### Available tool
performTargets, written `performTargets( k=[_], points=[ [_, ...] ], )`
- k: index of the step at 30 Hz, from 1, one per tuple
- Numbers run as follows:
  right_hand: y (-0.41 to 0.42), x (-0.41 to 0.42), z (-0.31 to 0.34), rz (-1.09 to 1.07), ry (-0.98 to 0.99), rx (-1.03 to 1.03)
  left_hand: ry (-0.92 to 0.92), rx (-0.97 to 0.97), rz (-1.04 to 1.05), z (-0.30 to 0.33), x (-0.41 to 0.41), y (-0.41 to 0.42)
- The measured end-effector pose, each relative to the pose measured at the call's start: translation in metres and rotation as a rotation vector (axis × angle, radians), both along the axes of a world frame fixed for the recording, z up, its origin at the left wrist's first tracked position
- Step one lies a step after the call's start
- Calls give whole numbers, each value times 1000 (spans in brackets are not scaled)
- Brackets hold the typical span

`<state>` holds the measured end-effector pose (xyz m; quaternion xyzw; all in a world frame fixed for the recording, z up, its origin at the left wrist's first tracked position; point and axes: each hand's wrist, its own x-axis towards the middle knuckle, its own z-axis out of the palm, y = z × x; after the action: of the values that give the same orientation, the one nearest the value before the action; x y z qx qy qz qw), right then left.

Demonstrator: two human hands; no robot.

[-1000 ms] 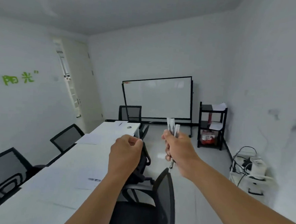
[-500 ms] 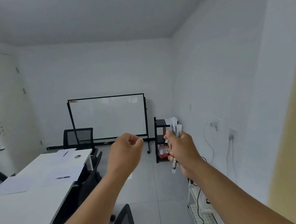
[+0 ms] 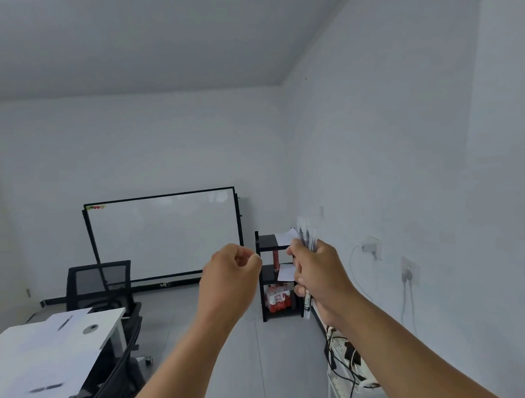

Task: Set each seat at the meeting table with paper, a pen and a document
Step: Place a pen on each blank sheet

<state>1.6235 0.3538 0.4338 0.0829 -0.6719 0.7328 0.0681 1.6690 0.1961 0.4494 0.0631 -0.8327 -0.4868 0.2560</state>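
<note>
My right hand (image 3: pixel 321 278) grips a bundle of pens (image 3: pixel 307 237), held upright at chest height, their tips sticking out above and below the fist. My left hand (image 3: pixel 230 276) hovers just to its left with fingers curled and nothing in it. The white meeting table (image 3: pixel 6 365) lies at the lower left. On it rest sheets of paper (image 3: pixel 66 325), a pen at the far seat (image 3: pixel 64 323) and another pen near the front edge (image 3: pixel 46 388).
A black mesh chair (image 3: pixel 98 281) stands at the table's far end, another (image 3: pixel 125 353) along its right side. A whiteboard (image 3: pixel 162 233) leans at the back wall. A black shelf (image 3: pixel 269 278) holds papers and bottles. A cabled trolley (image 3: pixel 355 383) sits lower right.
The view has swung right and upward, so the table has slid toward the lower left. Both hands keep their pose, the right one still holding the pens.
</note>
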Motion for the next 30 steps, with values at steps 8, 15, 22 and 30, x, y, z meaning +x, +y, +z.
performTargets(
  k=[8, 15, 22, 30],
  points=[
    [0, -157, -17, 65, -33, 15, -29, 7, 84, -6, -140, 3],
    [-41, -270, -27, 155, -54, 41, -136, -8, 143, -24, -250, -37],
    [-117, -413, -53, 192, -102, 70, -281, -80, 99, -57, -389, -117],
    [-221, -584, -46, 229, -90, 118, -449, -382, 62, -56, -556, -227]
  ],
)
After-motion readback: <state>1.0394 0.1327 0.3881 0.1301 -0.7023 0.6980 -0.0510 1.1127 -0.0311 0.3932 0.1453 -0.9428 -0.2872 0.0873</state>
